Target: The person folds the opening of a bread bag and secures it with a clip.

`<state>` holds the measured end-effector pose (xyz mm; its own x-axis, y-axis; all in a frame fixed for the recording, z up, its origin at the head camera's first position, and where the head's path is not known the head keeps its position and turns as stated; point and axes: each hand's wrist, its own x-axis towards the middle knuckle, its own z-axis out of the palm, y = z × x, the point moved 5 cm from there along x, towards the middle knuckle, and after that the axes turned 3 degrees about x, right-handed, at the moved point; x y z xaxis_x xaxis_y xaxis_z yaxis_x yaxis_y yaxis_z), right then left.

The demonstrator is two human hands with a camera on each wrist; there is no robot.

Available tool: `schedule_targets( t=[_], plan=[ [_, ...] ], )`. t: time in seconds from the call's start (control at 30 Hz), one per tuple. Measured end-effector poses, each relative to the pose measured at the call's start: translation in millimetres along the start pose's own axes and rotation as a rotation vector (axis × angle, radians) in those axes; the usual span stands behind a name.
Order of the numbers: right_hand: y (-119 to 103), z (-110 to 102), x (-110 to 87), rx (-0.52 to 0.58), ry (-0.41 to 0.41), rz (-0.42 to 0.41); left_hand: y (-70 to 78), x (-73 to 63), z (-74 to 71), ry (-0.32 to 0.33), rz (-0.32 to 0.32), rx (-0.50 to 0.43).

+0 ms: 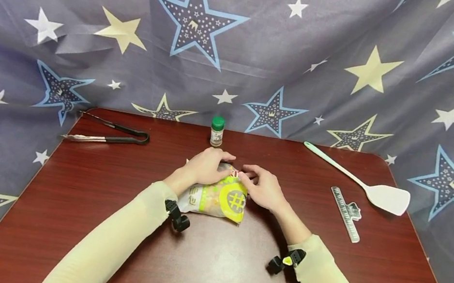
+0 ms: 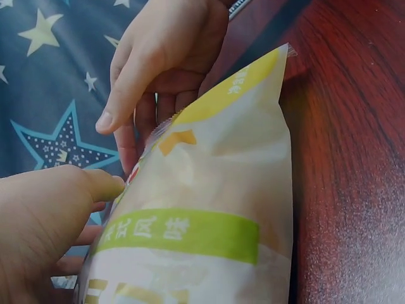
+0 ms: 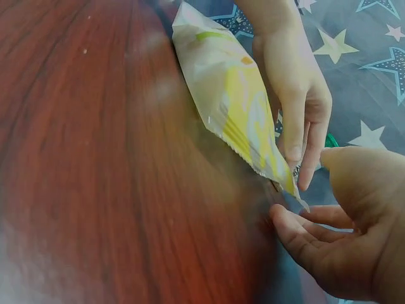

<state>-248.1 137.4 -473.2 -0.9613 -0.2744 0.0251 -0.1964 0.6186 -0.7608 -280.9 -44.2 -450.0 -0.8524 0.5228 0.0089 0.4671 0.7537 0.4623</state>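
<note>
A sealed plastic food bag [image 1: 211, 200] with yellow and green printing is on the table in front of the person. The left hand [image 1: 206, 165] holds its top edge at the left, thumb on the printed front and fingers behind. By the bag's right end is the right hand [image 1: 266, 189], its thumb and fingers spread apart. In the right wrist view, a gap shows between the right hand [image 3: 361, 228] and the yellow corner of the bag [image 3: 250, 107]. The left wrist view shows the left thumb touching the bag [image 2: 209, 177]; its fingers are partly hidden.
Behind the bag stands a green-capped spice jar [image 1: 217, 132]. Black-handled tongs [image 1: 123, 140] lie at the back left. To the right are a white spatula [image 1: 387, 199] and a silver clip [image 1: 345, 214]. A star-patterned cloth [image 1: 265, 59] hangs behind the red-brown table [image 1: 207, 275].
</note>
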Motion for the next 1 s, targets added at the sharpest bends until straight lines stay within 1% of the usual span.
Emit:
schedule_targets(
  t=[0.2, 0.4, 0.57, 0.8, 1.0],
  plan=[
    [-1.9, 3.3, 1.0, 0.001, 0.006, -0.001, 0.1, -0.9, 0.6, -0.004, -0.003, 0.007],
    [0.3, 6.2, 2.2, 0.024, -0.006, 0.012, -1.2, -0.5, 2.1, -0.016, -0.024, 0.027],
    [1.5, 6.9, 2.1, 0.046, -0.018, 0.015, -3.1, 0.0, 3.5, -0.014, -0.026, 0.02],
    [3.0, 8.4, -0.7, 0.079, -0.063, 0.043, -8.2, 1.7, 5.7, -0.024, -0.018, -0.031],
    [5.1, 6.7, -3.1, 0.174, -0.092, 0.104, -17.4, 1.8, 6.4, -0.026, 0.003, -0.074]
  ],
)
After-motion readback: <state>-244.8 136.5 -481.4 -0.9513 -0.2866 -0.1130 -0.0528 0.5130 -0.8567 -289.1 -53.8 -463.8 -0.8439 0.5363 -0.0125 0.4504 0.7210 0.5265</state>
